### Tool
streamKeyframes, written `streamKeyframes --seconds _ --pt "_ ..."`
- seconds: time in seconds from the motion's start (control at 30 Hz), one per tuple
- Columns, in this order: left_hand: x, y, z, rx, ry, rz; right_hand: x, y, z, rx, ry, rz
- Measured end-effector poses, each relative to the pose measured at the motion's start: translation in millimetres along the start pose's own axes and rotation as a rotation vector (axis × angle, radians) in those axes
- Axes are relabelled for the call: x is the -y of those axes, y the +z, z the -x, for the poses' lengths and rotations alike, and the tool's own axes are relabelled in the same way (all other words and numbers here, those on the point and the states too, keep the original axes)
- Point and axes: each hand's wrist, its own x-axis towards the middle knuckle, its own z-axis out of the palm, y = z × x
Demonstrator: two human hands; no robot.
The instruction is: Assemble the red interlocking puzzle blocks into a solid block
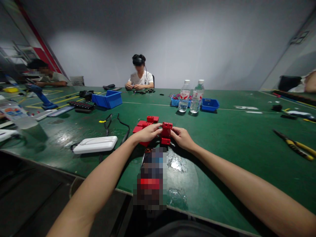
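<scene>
A red block-shaped part (pixel 166 132) stands upright between my two hands, near the middle of the green table (pixel 234 148). My left hand (pixel 149 133) grips it from the left, fingers closed against its side. From the right, my right hand (pixel 182 138) holds the same part with thumb and fingers. More red parts (pixel 140 126) lie just behind and left of my left hand, partly covered by it. Directly in front of my body lies a phone-like object (pixel 153 171), its surface blurred out.
A white power bank (pixel 95 144) and black cables lie left. Blue bins (pixel 108 99) (pixel 209 104) and two water bottles (pixel 184 97) stand farther back. Pliers (pixel 295 144) lie right. One person (pixel 140 77) sits opposite, another (pixel 48 74) at far left.
</scene>
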Motion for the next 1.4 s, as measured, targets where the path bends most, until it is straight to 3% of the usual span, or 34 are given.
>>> streamKeyframes --seconds 0.37,1.03,1.4 --pt "9 1.1 -1 0.017 0.006 0.004 -1 0 0 0.002 0.0 -0.013" --pt "-1 2.0 0 -0.019 0.005 -0.075 -3 0 -1 -0.005 0.014 -0.046" --pt "-2 3.6 -1 -0.015 0.022 -0.11 -6 1 -3 0.008 0.162 -0.235"
